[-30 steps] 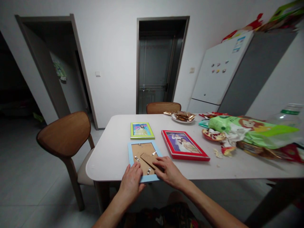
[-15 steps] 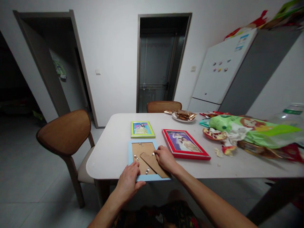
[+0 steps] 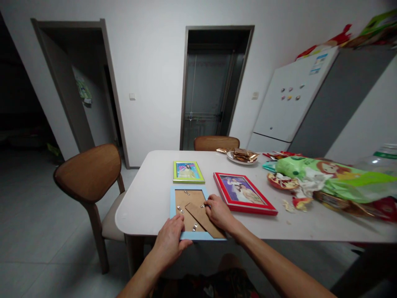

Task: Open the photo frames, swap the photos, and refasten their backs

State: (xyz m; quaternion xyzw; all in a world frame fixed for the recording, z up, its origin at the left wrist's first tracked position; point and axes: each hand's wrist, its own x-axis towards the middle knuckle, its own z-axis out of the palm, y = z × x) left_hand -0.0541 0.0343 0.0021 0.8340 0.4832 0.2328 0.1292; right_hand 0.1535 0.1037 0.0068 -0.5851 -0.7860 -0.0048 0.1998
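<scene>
Right now, the blue photo frame lies face down at six o'clock in your view, by the near edge of the tabletop, its front hidden. Your left hand covers its eight o'clock corner, fingers on the back and thumb apart near the rim; you can't tell whether that grip squeezes. Your right hand has its fingers bent close together at the three o'clock clip, which they partly hide; whether its grip pinches or only presses is unclear. The brown stand slants towards five o'clock, partly under that hand. From this frame, the green photo frame sits at twelve o'clock and the red photo frame at two. Beyond the red one, a green bag partly blocks the clear bottle, which the picture's edge cuts off. Print on the bag and the fridge label is too small to read.
</scene>
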